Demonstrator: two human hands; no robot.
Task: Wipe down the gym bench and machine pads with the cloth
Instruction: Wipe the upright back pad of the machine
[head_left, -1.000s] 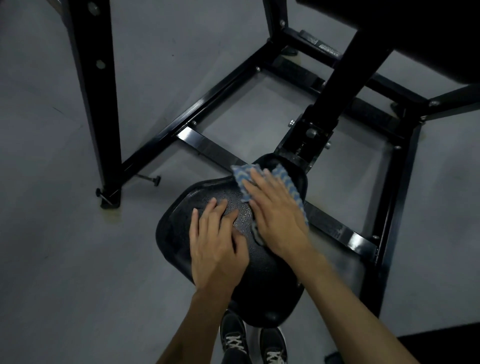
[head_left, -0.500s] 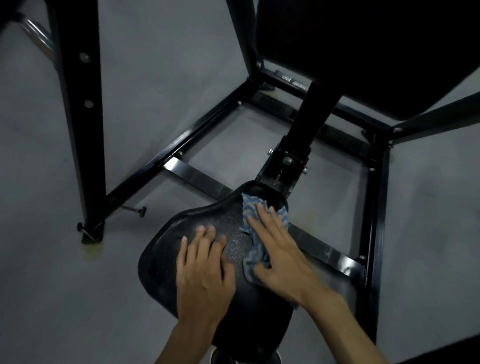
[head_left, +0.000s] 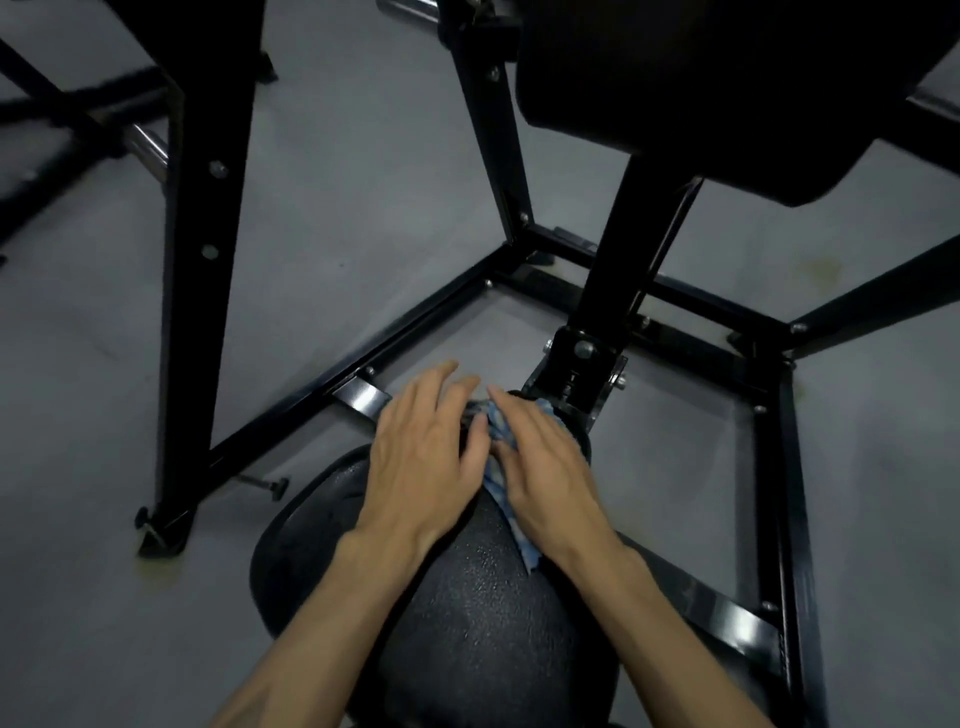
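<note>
Both hands work at the narrow far end of the seat (head_left: 483, 613), next to its mounting bracket (head_left: 582, 374); the cloth (head_left: 496, 467) lies bunched on the seat there, showing in the gap between the hands and trailing down toward the near end. The right hand (head_left: 545, 478) lies flat on the cloth, fingers (head_left: 511, 410) straight and pressing down, not curled round it; judged to be the wiping hand. The left hand (head_left: 421, 457) rests just beside it, fingers spread and relaxed, on the seat and the cloth's edge; likely steadying the cloth or the seat; it grips nothing that can be seen. The back pad (head_left: 727, 83) above the seat is not touched; judged not yet wiped in this pass. The frame (head_left: 410, 338) stands on the floor (head_left: 337, 208).
</note>
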